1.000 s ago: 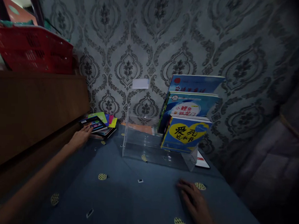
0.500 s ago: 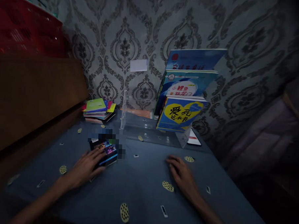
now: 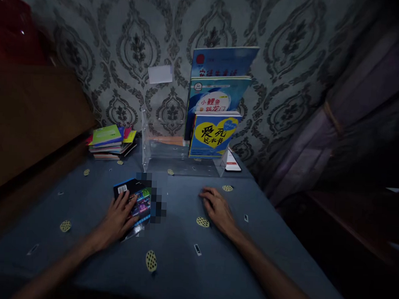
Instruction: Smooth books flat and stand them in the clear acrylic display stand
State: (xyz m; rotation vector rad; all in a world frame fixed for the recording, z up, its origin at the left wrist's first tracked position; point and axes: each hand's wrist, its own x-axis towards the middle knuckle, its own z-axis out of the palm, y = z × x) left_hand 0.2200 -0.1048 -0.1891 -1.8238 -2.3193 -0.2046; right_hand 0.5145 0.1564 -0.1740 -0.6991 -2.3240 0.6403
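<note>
My left hand lies flat, fingers spread, on a dark book with a bright cover that rests on the blue spotted tablecloth. My right hand rests palm down on the cloth, fingers apart and holding nothing, just in front of a clear acrylic book stand. Three blue books stand stepped in the right part of that stand. A stack of colourful books lies at the back left of the table.
A brown wooden cabinet borders the table's left side, with a red basket on top. Patterned grey wallpaper runs behind, with a white card on it. A phone lies beside the stand. A curtain hangs to the right.
My left hand took the dark book from the stack at the back left and drew it toward me onto the cloth. The view tilted down and right; the right hand stayed resting on the cloth.
</note>
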